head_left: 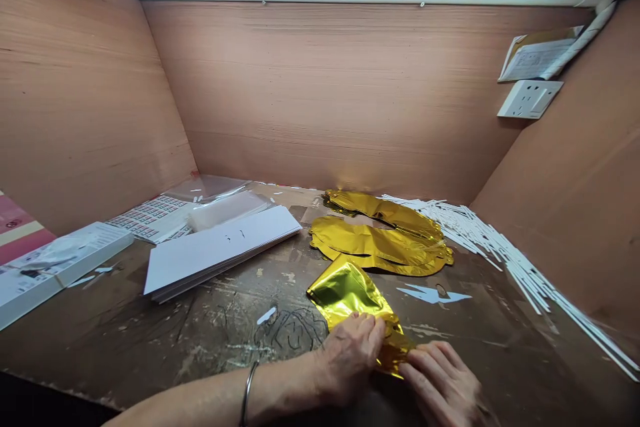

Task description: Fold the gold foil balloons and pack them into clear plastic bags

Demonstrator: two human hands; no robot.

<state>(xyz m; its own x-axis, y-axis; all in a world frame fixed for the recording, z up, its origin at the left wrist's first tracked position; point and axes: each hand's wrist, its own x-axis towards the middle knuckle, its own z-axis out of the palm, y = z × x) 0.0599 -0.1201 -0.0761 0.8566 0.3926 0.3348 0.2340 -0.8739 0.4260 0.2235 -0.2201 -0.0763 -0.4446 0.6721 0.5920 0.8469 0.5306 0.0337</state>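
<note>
On my head camera, my left hand (350,357) and right hand (440,383) grip and pinch the folded edge of a crumpled gold foil balloon (347,297) on the scarred wooden bench (150,340), with more gold foil balloons (380,240) lying just beyond.

The left hand (350,355) curls over the near edge of the gold foil (347,297), bare forearm angled in; the right hand (440,383) lies outstretched just beside it.
</note>
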